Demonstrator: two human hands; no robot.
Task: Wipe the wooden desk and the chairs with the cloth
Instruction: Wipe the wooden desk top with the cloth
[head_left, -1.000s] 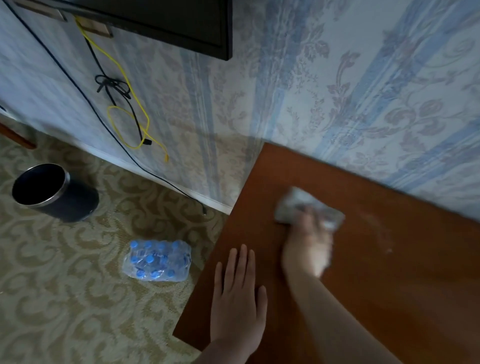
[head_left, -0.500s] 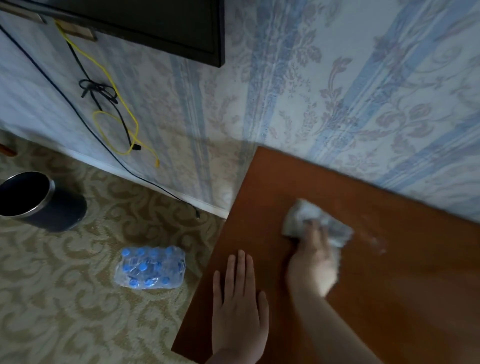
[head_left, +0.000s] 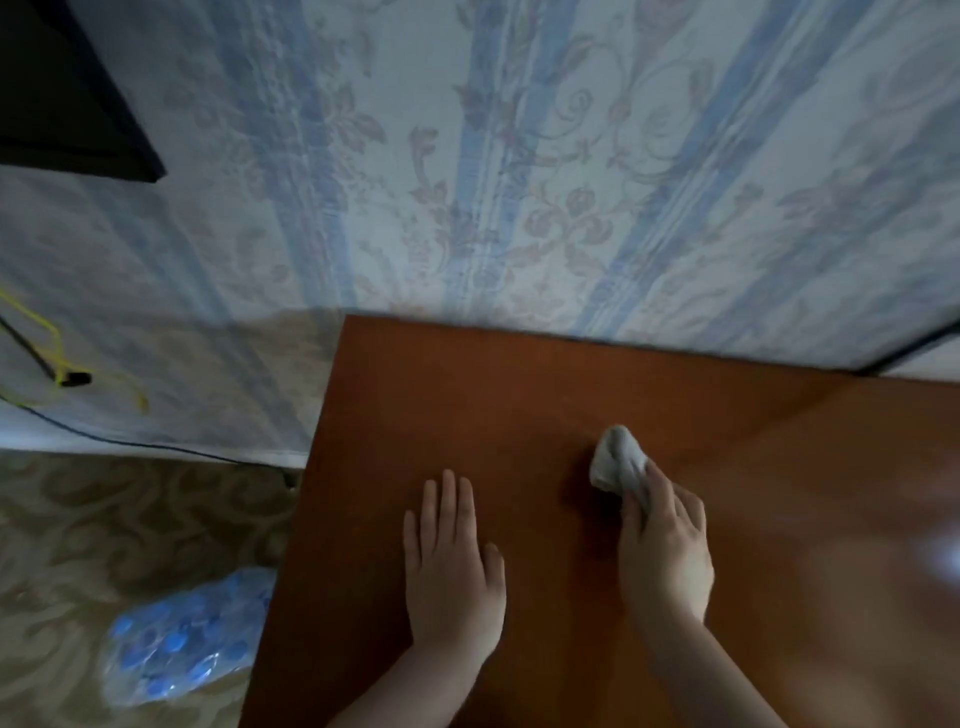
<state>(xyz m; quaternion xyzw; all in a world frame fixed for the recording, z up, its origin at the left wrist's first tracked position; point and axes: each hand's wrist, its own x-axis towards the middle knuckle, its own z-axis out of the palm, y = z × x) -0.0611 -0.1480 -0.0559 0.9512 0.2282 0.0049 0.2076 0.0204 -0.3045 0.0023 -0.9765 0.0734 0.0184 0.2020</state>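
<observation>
I see a dim, soft picture with a cool cast. A pale glare sits on the wooden desk (head_left: 940, 561) at the right edge. The right hand (head_left: 667, 551) throws a dark shadow leftward. The bottle pack (head_left: 176, 642) is blurred; wide-angle bending curves the wallpaper (head_left: 519, 182) stripes.

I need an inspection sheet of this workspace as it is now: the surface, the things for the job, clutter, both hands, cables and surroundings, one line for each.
Surface: wooden desk, reddish brown, set against the wall; glare at its right side.
Job's things: cloth, grey, bunched, on the desk; chairs not in view.
Clutter: nothing seen on the desk.
Hands: left hand flat on the desk, fingers straight; right hand grips the cloth.
Cables: yellow cable and black cable along the wall at left.
Surroundings: patterned wallpaper; patterned carpet; wrapped pack of bottles with blue caps on the floor; dark screen corner at top left.
</observation>
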